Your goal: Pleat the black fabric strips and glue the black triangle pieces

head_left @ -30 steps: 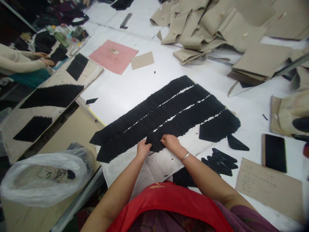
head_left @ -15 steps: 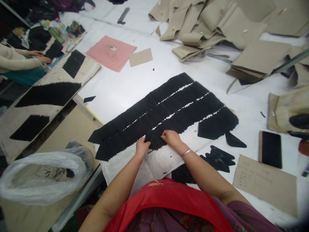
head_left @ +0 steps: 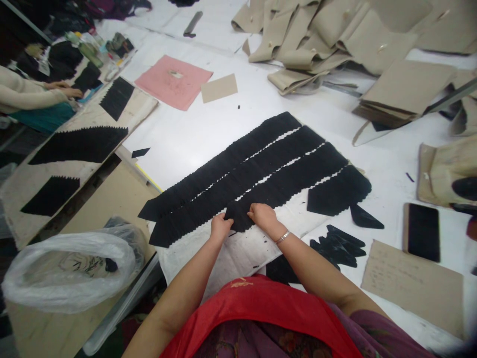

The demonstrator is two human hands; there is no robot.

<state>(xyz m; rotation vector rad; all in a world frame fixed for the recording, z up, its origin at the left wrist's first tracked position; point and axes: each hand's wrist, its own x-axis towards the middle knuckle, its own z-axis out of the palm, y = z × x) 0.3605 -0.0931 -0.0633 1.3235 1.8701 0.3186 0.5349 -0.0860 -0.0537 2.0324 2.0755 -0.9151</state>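
Both my hands pinch a small black piece of material (head_left: 237,217) with pointed edges, over the near edge of the laid-out rows. My left hand (head_left: 222,225) grips its left corner between thumb and fingers. At its right side, my right hand (head_left: 263,218) has its fingers closed on the edge. Beyond lie long overlapping rows of black pieces (head_left: 238,164) with zigzag edges, white gaps between them. A shorter black stack (head_left: 337,191) sits to the right. They rest on a white sheet (head_left: 208,266).
A clear plastic bag (head_left: 70,298) stands open at left. On the right lie a phone (head_left: 423,231), a cardboard sheet (head_left: 413,288) and black scraps (head_left: 341,246). Beige pieces (head_left: 305,40) are heaped at the back. A co-worker's hands (head_left: 67,91) handle dark pieces at far left.
The view has shifted slightly, so the table contents appear a little further right. Both hands keep hold of the black piece, nearly in the same place.
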